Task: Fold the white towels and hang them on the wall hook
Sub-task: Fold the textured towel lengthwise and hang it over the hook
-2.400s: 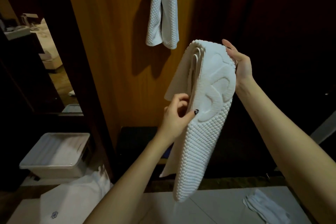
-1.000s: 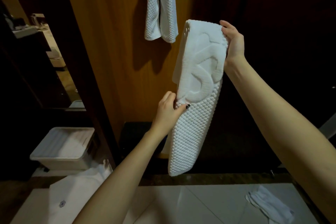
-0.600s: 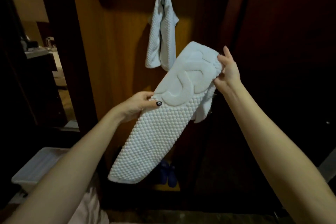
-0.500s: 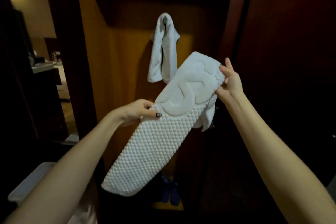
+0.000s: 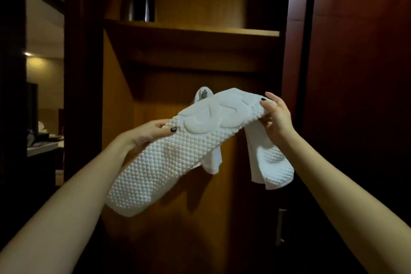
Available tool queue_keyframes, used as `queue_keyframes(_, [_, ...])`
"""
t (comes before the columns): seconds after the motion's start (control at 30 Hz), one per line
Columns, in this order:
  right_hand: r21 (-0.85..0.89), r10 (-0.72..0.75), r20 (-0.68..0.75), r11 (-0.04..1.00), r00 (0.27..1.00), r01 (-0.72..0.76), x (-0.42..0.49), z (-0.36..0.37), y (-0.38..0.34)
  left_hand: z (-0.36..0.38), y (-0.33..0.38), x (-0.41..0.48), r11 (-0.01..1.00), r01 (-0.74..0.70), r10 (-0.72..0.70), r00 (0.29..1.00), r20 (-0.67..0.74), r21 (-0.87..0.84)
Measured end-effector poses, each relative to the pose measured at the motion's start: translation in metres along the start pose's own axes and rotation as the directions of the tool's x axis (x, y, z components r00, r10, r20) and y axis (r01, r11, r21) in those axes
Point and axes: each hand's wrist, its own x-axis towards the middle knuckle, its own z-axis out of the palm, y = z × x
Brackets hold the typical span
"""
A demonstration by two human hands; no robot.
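So that it can drape over the wall hook [image 5: 204,93], the folded towel [image 5: 178,151] is held stretched just in front of it, left hand [image 5: 151,131] pinching its left edge, right hand [image 5: 278,118] gripping the right end. Another towel [image 5: 213,162] already hangs there.

You face an amber wood-panelled wall [image 5: 155,196] with a shelf [image 5: 191,29] across the top, where a dark vase [image 5: 139,4] stands. A dark reddish wooden panel [image 5: 360,51] rises to your right. An opening on your left shows a dim room [image 5: 44,100] with one ceiling light [image 5: 27,54].
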Motion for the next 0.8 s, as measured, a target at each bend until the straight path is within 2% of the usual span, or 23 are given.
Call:
queue_keyframes(0.1, [-0.102,-0.085,0.033,0.991,0.996,0.088,0.034,0.013,0.011,-0.033,-0.003,0.039,0.994,-0.024,0.023,1.000,-0.007,-0.103])
queue_keyframes(0.23, [-0.211,-0.109,0.072,0.970,0.991,0.122,0.094,0.035,0.021,-0.074,-0.002,0.098,0.967,-0.092,0.089,0.996,-0.022,-0.236])
queue_keyframes(0.47, [-0.356,-0.191,0.090,0.910,0.977,0.211,0.206,0.073,0.046,-0.148,0.015,0.213,0.967,-0.205,0.196,0.978,-0.075,-0.153])
queue_keyframes(0.7, [-0.446,-0.086,0.124,0.885,0.989,0.133,0.300,0.094,0.090,-0.201,-0.004,0.312,0.965,-0.245,0.230,0.961,-0.156,-0.089])
queue_keyframes(0.8, [-0.455,-0.075,0.100,0.883,0.992,0.113,0.332,0.099,0.111,-0.213,-0.015,0.348,0.953,-0.265,0.225,0.943,-0.247,-0.145])
